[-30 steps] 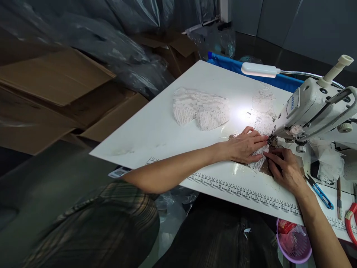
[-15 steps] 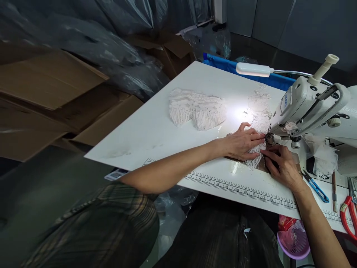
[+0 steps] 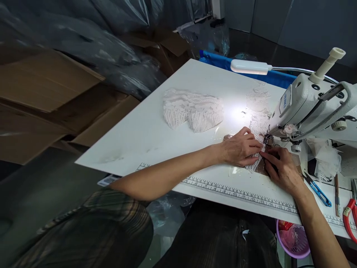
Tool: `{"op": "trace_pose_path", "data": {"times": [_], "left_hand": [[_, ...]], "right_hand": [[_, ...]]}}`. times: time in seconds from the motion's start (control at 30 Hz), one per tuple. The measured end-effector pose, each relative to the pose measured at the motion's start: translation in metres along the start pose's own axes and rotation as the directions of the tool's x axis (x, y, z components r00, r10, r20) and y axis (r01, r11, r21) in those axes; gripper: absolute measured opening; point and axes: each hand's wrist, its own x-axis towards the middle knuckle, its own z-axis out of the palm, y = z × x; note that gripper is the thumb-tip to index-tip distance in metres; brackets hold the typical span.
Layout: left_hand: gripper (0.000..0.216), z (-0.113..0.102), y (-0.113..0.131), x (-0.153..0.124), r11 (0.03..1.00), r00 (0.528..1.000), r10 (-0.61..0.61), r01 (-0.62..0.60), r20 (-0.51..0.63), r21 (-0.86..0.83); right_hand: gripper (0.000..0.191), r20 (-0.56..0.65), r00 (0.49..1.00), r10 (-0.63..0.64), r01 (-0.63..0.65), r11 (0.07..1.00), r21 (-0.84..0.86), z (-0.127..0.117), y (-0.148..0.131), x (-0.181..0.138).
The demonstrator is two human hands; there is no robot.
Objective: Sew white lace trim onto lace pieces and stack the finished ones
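White lace trim (image 3: 253, 166) lies under the needle area of a white sewing machine (image 3: 295, 100). My left hand (image 3: 241, 147) rests on the lace left of the presser foot, its fingers bent and drawn together on the fabric. Close in front of the foot, my right hand (image 3: 283, 167) pinches the edge of the lace between thumb and index finger. The two hands' fingertips nearly meet there. More of the lace runs back behind the machine's needle. A separate folded bundle of white lace (image 3: 193, 109) sits further left on the table.
A lit lamp (image 3: 249, 67) hangs over the white table (image 3: 167, 145). Right of my right hand lie blue thread snips (image 3: 318, 190), a brown pen-like stick (image 3: 337, 195), red-handled scissors (image 3: 348, 216) and sheer white scraps (image 3: 327, 160). A purple basket (image 3: 294, 251) is below the edge; cardboard boxes (image 3: 44, 80) stand left.
My left hand has slid slightly towards me and its spread fingers have curled together on the lace. My right hand stays almost in place. The view has shifted a little.
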Motion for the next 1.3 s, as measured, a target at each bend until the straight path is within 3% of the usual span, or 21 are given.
{"op": "trace_pose_path", "data": {"times": [0.13,0.4,0.7,0.93,1.07,1.17,1.3], "left_hand": [[0.03,-0.003,0.0,-0.001,0.999,0.997,-0.048,0.05,0.054,-0.02],[0.04,-0.003,0.001,0.001,0.995,0.993,-0.1,0.099,0.07,0.016],[0.04,-0.001,0.002,0.006,0.978,0.976,-0.195,0.187,0.096,0.086],[0.037,0.004,-0.012,0.009,0.983,0.98,-0.158,0.167,-0.119,0.073],[0.031,-0.002,-0.035,0.015,0.976,0.974,-0.186,0.197,-0.126,0.087],[0.024,-0.01,-0.039,0.013,0.987,0.981,-0.159,0.162,-0.114,0.02],[0.017,-0.015,-0.026,0.005,0.974,1.0,-0.009,0.01,0.007,-0.225]], "right_hand": [[0.034,0.02,1.0,0.005,-0.005,1.0,-0.021,0.0,-0.001,-0.001],[0.039,0.015,0.993,0.12,-0.118,0.991,-0.066,0.006,-0.006,0.004],[0.04,0.012,0.99,0.143,-0.14,0.982,-0.124,0.007,-0.005,0.008],[0.04,-0.044,0.991,0.123,-0.123,0.992,0.006,0.009,0.004,0.0],[0.04,-0.016,0.988,0.155,-0.152,0.983,0.102,0.0,0.013,-0.006],[0.039,-0.002,0.984,0.18,-0.178,0.975,0.134,-0.01,0.017,-0.009],[0.036,0.008,0.983,0.184,-0.183,0.972,0.149,-0.021,0.017,-0.006]]}}
